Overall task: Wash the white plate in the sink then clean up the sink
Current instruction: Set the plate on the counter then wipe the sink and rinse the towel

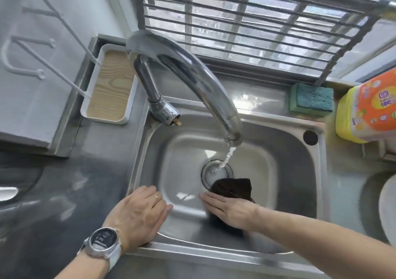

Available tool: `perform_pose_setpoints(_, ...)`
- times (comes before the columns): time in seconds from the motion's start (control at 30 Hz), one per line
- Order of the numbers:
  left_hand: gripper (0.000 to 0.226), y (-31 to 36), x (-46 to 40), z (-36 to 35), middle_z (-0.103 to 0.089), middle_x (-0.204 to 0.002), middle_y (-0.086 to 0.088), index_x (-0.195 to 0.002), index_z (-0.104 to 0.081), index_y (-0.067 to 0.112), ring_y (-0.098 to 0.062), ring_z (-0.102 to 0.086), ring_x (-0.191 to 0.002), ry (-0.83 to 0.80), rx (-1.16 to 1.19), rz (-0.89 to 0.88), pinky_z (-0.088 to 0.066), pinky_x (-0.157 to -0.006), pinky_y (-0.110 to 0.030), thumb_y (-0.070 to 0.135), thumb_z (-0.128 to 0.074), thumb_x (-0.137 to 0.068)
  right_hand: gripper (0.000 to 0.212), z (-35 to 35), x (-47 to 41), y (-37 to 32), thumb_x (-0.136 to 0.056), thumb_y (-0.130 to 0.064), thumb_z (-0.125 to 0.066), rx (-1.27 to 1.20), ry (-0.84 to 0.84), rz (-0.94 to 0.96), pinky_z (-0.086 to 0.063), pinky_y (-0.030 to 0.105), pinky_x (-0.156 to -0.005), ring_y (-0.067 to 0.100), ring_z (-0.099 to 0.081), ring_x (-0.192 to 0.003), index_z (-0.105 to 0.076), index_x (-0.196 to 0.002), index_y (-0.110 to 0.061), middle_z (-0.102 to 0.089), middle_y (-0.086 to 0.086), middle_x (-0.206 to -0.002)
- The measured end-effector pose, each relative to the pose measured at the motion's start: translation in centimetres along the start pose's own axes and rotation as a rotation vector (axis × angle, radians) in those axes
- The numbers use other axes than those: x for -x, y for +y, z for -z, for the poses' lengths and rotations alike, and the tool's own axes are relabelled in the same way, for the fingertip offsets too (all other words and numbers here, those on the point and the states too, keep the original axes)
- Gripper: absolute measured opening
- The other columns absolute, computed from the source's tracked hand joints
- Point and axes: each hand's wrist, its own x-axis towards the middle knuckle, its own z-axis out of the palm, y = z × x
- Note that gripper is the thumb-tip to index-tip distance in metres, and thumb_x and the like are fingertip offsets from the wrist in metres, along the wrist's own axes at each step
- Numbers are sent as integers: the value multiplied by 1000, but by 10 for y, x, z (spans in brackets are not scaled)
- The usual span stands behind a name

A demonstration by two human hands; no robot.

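The steel sink [295, 154] fills the middle of the head view. Water runs from the chrome tap [192, 73] onto the drain [216, 171]. A dark brown cloth [232, 187] lies on the sink floor just right of the drain. My right hand [229, 209] presses flat on the cloth with straight fingers. My left hand [139, 212], with a ring and a wristwatch, rests on the sink's front left rim, fingers over the edge. A white plate's edge [386, 212] shows on the counter at the far right.
A green and blue sponge [310, 99] sits behind the sink's right corner. A yellow and orange detergent bottle [368, 109] stands at the right. A white tray with a wood-look base [111, 86] lies left of the tap. A metal rack [257, 26] hangs above.
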Motion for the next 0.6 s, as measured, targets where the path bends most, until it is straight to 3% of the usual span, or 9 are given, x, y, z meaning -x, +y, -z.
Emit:
perform_pose_setpoints(0.07,35,1,0,2,-55,-65,-2,-65,-60,21,-27,-52,-63,1,-4,-4,-50,-61,-42,26,-57,-100,60,17,-31,-1,-108,-23,1,-41,50,64,-41,40,-114,25,-31,-149,-33,-154,-5,-29,10,-163)
perform_pose_setpoints(0.13,34,1,-1,5,-54,-65,-2,-64,-59,21,-27,-51,-62,-3,-13,-16,-48,-60,-41,26,-62,-98,54,28,-67,-8,-109,-31,-11,-135,59,64,-37,43,-117,21,-27,-151,-27,-157,-13,-25,4,-165)
perform_pose_setpoints(0.23,34,2,-1,6,-53,-64,-2,-64,-58,20,-27,-51,-61,-15,-9,-14,-49,-59,-41,26,-62,-98,48,39,-127,-11,-100,-10,-35,-180,159,-8,-47,47,-107,37,-36,-145,-46,-143,8,-36,24,-157)
perform_pose_setpoints(0.33,35,0,0,4,-53,-64,-2,-64,-59,20,-27,-52,-61,-11,-5,-8,-50,-59,-42,25,-62,-98,49,52,-156,6,-93,-4,-44,-326,351,-190,-47,47,-107,41,-46,-138,-51,-140,6,-47,25,-149)
perform_pose_setpoints(0.4,36,-2,-1,2,-53,-64,-2,-63,-59,20,-27,-51,-60,-6,-4,-10,-51,-58,-43,24,-61,-99,55,56,-142,25,-93,-4,-52,-319,442,-306,-43,49,-110,36,-43,-141,-45,-148,-4,-44,18,-154)
perform_pose_setpoints(0.47,36,-1,-1,1,-52,-64,-2,-64,-58,20,-27,-51,-60,-1,-13,-19,-50,-58,-44,24,-60,-99,56,48,-109,51,-95,-12,-46,-205,447,-338,-39,53,-111,31,-39,-145,-42,-150,-12,-42,11,-156)
perform_pose_setpoints(0.6,37,1,-2,2,-51,-63,-3,-64,-58,20,-28,-52,-60,1,-19,-12,-50,-57,-44,24,-57,-100,64,48,-24,94,-85,-25,-68,-101,261,-465,-41,55,-109,28,-39,-145,-44,-145,-20,-42,7,-157)
